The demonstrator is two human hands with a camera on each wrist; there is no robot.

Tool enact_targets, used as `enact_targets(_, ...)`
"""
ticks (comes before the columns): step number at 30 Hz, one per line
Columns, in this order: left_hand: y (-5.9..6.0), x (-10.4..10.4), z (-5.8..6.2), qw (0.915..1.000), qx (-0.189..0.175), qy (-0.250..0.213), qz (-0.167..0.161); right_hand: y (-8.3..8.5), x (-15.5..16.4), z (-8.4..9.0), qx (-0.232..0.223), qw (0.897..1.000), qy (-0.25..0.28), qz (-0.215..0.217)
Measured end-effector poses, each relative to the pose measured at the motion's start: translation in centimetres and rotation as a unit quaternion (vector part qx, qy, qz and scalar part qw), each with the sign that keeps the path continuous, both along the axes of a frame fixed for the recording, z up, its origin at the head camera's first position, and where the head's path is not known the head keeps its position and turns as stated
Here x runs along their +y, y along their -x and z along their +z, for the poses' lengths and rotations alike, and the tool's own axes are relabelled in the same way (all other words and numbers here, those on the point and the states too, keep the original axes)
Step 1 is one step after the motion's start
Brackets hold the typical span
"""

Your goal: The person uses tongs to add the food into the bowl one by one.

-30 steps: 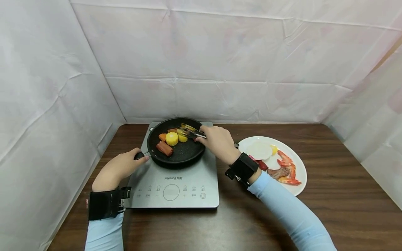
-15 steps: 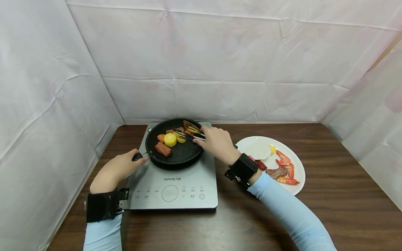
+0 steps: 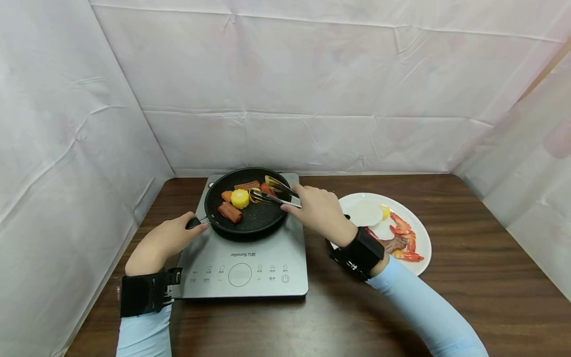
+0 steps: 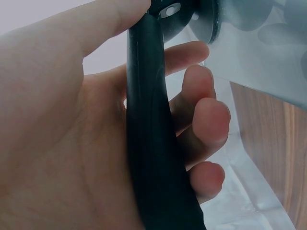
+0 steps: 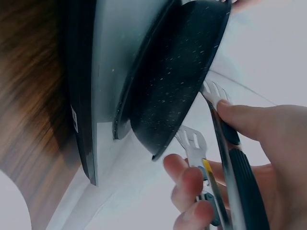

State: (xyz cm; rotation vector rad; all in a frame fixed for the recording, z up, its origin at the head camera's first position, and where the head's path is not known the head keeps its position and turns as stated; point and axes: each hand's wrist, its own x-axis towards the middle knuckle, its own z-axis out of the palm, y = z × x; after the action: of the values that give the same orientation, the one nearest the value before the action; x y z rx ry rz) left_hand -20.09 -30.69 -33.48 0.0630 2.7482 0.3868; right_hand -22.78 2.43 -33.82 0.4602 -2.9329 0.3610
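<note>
Two hands: both are occupied at the pan.
Left hand (image 3: 166, 241): curled round the pan handle (image 4: 153, 143).
Right hand (image 3: 318, 210): clamped on tongs (image 3: 272, 192) (tips spread over the food).
Frying pan (image 3: 263, 220): set on the induction cooker (image 3: 250, 267).
Plate (image 3: 424, 238): placed right of the cooker, prawns carried.

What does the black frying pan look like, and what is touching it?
The frying pan is round, shallow and black, with pale speckles on its coating. It sits flat on the grey cooktop, toward the back. Its slim black handle points to the person's left, and the left hand holds it. Inside lie a yellow corn piece, a sausage and orange-red bits. The right hand holds metal tongs, whose tips reach over the pan's far side.
</note>
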Motion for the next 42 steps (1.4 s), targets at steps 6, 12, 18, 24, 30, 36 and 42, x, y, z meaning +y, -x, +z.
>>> enact_targets(6,0.1,-0.1,-0.1,1.0,-0.001,0.001,-0.001,-2.0,2.0,-0.3,0.012,1.0,0.012,-0.002)
enact_targets(12,0.1,-0.4,-0.2,1.0,0.001,0.001,0.0,-3.6,4.2,-0.1,0.015,0.999,0.028,-0.02)
enact_targets(18,-0.1,-0.6,0.2,1.0,0.002,0.004,0.0,-4.6,6.1,-0.3,0.002,0.999,0.024,-0.032)
enact_targets(24,-0.1,-0.6,0.3,1.0,0.001,0.008,-0.002,-5.7,8.6,-1.1,0.021,0.999,0.012,-0.04)
enact_targets(30,0.0,-0.5,0.2,1.0,-0.001,0.008,-0.001,-6.9,11.6,-2.2,0.038,0.998,-0.007,-0.056)
enact_targets(36,0.0,-0.5,0.0,0.9999,0.002,0.011,-0.002,-8.1,14.8,-2.9,0.001,0.995,0.0,-0.101)
enact_targets(42,0.0,-0.4,0.0,1.0,-0.002,0.007,0.001,-9.4,17.5,-3.6,-0.008,0.991,-0.02,-0.134)
